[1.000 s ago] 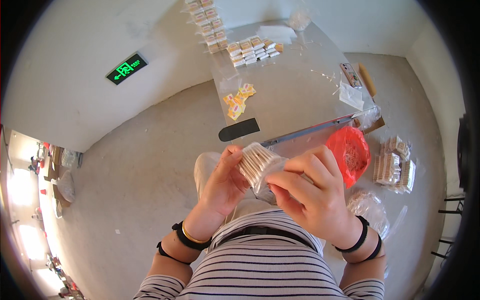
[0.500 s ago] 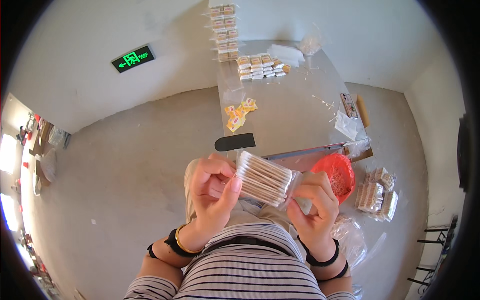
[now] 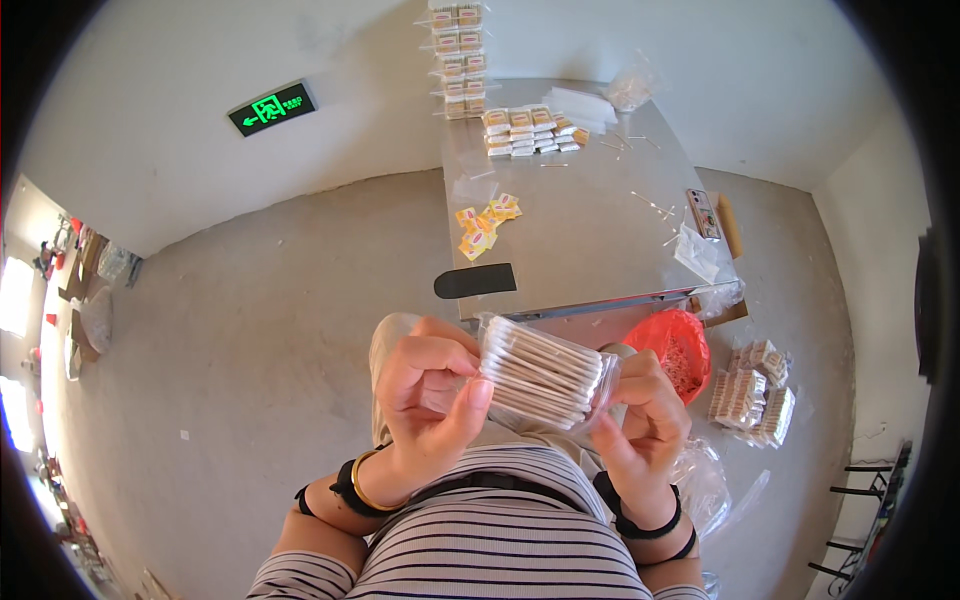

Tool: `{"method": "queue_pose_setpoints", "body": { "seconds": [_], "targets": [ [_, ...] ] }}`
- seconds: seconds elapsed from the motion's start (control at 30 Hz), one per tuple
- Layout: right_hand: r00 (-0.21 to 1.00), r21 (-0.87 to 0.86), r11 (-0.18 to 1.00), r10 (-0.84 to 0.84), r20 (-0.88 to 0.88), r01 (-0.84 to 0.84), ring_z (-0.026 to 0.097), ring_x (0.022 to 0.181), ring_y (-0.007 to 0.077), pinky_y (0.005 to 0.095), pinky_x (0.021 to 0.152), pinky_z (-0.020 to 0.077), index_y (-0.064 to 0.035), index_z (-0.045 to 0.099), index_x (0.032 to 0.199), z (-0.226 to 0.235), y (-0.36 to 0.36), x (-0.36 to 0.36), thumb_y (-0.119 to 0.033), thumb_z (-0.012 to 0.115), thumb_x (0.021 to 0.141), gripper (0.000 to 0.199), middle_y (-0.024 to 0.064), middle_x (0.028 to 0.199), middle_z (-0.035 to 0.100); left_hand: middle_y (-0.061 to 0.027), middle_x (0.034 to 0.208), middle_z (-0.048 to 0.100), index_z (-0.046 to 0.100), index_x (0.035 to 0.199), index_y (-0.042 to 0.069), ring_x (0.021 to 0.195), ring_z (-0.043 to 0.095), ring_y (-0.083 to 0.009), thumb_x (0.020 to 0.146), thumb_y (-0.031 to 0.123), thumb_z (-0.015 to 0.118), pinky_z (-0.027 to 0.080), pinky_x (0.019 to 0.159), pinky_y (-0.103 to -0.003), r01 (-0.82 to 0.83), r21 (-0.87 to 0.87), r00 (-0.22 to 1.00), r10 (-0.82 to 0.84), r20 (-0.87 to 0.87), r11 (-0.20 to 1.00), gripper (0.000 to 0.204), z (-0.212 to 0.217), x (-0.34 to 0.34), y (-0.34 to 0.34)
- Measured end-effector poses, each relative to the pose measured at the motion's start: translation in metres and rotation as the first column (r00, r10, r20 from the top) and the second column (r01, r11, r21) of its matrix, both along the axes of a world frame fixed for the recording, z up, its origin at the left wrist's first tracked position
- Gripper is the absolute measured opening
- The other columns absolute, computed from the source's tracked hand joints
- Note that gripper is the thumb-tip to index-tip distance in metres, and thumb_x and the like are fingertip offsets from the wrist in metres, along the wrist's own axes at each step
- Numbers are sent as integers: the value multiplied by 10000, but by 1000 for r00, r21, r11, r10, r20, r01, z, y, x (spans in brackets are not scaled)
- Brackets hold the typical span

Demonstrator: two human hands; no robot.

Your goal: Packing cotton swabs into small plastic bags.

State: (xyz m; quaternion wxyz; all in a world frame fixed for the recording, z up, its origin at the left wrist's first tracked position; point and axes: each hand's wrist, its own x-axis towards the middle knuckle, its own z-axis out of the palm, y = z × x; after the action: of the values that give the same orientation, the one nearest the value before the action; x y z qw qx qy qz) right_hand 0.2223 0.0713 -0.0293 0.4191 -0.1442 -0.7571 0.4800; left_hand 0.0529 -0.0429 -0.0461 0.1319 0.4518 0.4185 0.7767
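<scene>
Between my two hands, above my lap, is a clear plastic bag of cotton swabs (image 3: 543, 372), the white sticks lying side by side in a slight slant. My left hand (image 3: 432, 385) pinches its left end, thumb in front and fingers curled behind. At the other end, my right hand (image 3: 640, 415) grips the loose clear film between thumb and bent fingers. On the table ahead lie a scatter of yellow printed cards (image 3: 486, 226) and a dark flat piece with one rounded end (image 3: 475, 281).
The metal table (image 3: 585, 235) carries packed swab bags (image 3: 520, 132), a tall stack of packs (image 3: 460, 60), loose swabs and a phone (image 3: 703, 214). Beside it stand a red-lined bin (image 3: 672, 350) and, on the floor, bundles of swabs (image 3: 752, 398). A clear plastic bag (image 3: 703, 485) lies near my right arm.
Both hands and the swab bag have shifted slightly right and down. The right hand's fingers now sit further along the bag's film end. Both grips stay closed.
</scene>
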Motion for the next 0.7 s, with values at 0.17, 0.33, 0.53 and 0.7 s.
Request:
{"method": "queue_pose_setpoints", "body": {
  "seconds": [0.17, 0.33, 0.53, 0.7],
  "targets": [
    [1000, -29, 999, 12, -28, -13, 534, 792, 216, 308, 724, 410, -5, 658, 898, 0, 1, 3, 30, 752, 720, 204, 88, 856, 604, -103, 977, 540, 515, 1025, 19, 806, 478, -101, 918, 3, 639, 409, 732, -226, 23, -15, 1000, -23, 8, 1000, 165, 0, 0, 0],
    [999, -53, 998, 28, -45, -31, 532, 808, 212, 305, 732, 407, 0, 656, 901, 0, 1, 3, 27, 751, 731, 197, 88, 866, 605, -87, 985, 526, 513, 1025, 14, 769, 478, -88, 928, 0, 627, 414, 679, -207, 121, -12, 984, -118, 134, 993, 150, 0, 0, 1],
    [997, -149, 988, 40, -63, -49, 521, 838, 200, 298, 779, 401, 5, 650, 896, 3, -1, 3, 23, 741, 751, 173, 81, 884, 607, -78, 981, 521, 518, 1032, 19, 780, 484, -88, 920, -6, 636, 426, 676, -208, 162, -3, 970, -159, 186, 987, 165, 4, 1, 3],
    [995, -261, 962, 57, -83, -77, 518, 872, 184, 296, 810, 396, -1, 635, 898, 4, -1, 5, 22, 723, 777, 151, 71, 908, 605, -82, 987, 526, 527, 1055, 19, 880, 516, -113, 875, -14, 696, 459, 715, -224, 184, 5, 975, -183, 127, 983, 248, 7, 0, 2]
  ]
}}
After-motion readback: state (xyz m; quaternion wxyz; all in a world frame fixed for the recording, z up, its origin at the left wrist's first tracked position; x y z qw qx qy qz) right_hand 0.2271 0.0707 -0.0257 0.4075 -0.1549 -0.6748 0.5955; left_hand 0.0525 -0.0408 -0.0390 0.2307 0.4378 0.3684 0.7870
